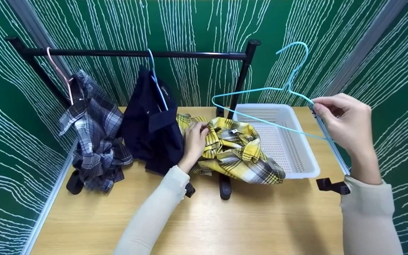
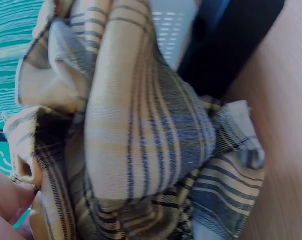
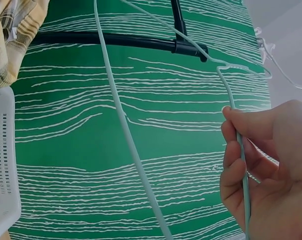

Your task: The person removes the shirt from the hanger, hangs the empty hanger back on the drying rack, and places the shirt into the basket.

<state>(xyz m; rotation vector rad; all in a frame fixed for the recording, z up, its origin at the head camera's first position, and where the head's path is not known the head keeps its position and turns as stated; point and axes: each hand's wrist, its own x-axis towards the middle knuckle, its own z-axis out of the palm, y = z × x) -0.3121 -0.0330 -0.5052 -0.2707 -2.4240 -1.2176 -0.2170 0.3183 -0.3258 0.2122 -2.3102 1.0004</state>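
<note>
My right hand (image 1: 347,120) pinches one side of a light-blue wire hanger (image 1: 257,117) between thumb and fingers, its hook pointing up. In the right wrist view the fingers (image 3: 235,172) curl around the hanger wire (image 3: 123,117). A yellow, black and white plaid shirt (image 1: 239,156) is bunched in front of the rack's right post. My left hand (image 1: 195,140) grips the left part of this shirt, near its open collar. Bunched folds of the shirt (image 2: 141,115) fill most of the left wrist view, with fingertips at the lower left edge.
A black clothes rack (image 1: 197,55) bears a grey-blue plaid shirt (image 1: 97,141) on a pink hanger (image 1: 59,72) and a navy garment (image 1: 151,131) on a blue hanger (image 1: 153,67). Behind the yellow shirt stands a white perforated basket (image 1: 308,159). Green patterned panels enclose the wooden table (image 1: 253,223).
</note>
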